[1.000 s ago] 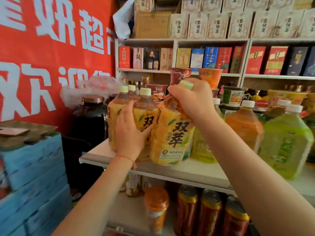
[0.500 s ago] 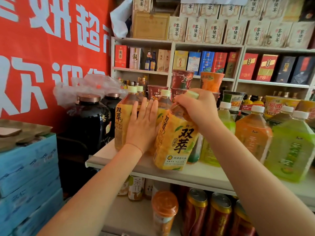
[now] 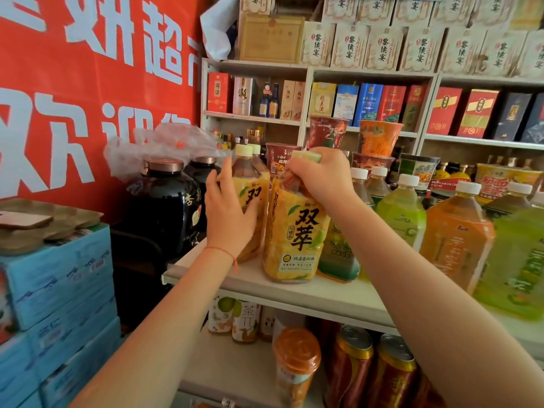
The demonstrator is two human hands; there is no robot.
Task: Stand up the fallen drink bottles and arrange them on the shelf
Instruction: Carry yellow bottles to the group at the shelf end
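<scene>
- Your right hand (image 3: 322, 175) grips the neck and cap of the front yellow bottle (image 3: 295, 231); fingers curled round the top, pale green cap poking out at 11 o'clock of the knuckles.
- That bottle stands on the shelf (image 3: 294, 293) near the front edge, tilted a bit, top leaning toward 1 o'clock. Amber tea fills it up to the neck; yellow label w/ big dark characters.
- Your left hand (image 3: 228, 213) is spread, fingers straight, palm against the side of the second yellow bottle (image 3: 250, 198); not wrapped round it.
- 2nd bottle stands upright at 10 o'clock of the front one, just beside it; same label, same amber drink, cream cap. Another cream cap shows right behind it; body hidden.
- At 3 o'clock of the front bottle: green-label bottle (image 3: 338, 248) touching or nearly so, can't tell which. Then the light green bottle (image 3: 401, 213) and the orange bottle (image 3: 456, 234), both upright, white caps, full.
- Behind the row: stacked instant noodle cups (image 3: 379, 136).
- At 9 o'clock of the shelf: dark jars (image 3: 164, 207) w/ copper lids, clear plastic bag over them.
- Lower shelf: red cans (image 3: 350, 369) w/ gold rims, orange-lidded jar (image 3: 295, 366).
</scene>
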